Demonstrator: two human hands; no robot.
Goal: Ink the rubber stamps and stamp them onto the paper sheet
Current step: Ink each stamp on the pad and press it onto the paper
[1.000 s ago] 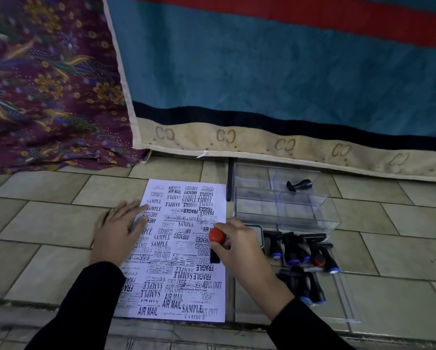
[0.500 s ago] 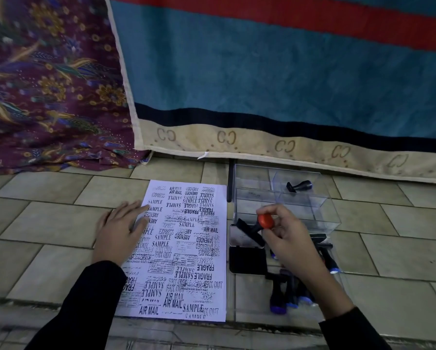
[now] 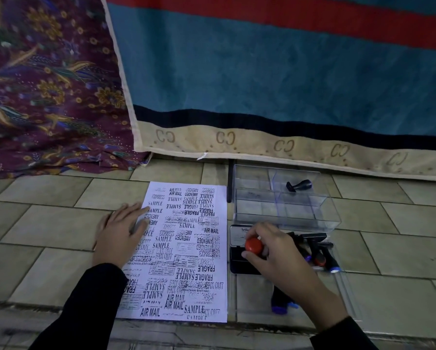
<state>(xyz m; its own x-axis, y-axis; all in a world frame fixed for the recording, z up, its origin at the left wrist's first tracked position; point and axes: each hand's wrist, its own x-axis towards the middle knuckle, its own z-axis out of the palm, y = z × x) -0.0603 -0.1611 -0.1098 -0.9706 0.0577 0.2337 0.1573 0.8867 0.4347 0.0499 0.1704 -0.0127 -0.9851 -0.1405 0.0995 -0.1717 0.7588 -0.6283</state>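
Note:
A white paper sheet covered in black stamp prints lies on the tiled floor. My left hand rests flat on its left edge, fingers spread. My right hand grips a stamp with a red knob and holds it down over the open black ink pad just right of the sheet. Several more black stamps with blue and red ends lie right of the pad, partly hidden by my right hand. Two blue-tipped stamps show below my wrist.
A clear plastic compartment box stands behind the ink pad, with one black stamp inside. A blue, red and beige mattress edge runs along the back. Patterned maroon cloth lies at the back left.
My right hand lifted the red-knobbed stamp off the paper, swung it right, and has now lowered it onto the ink pad. My left hand stayed on the sheet.

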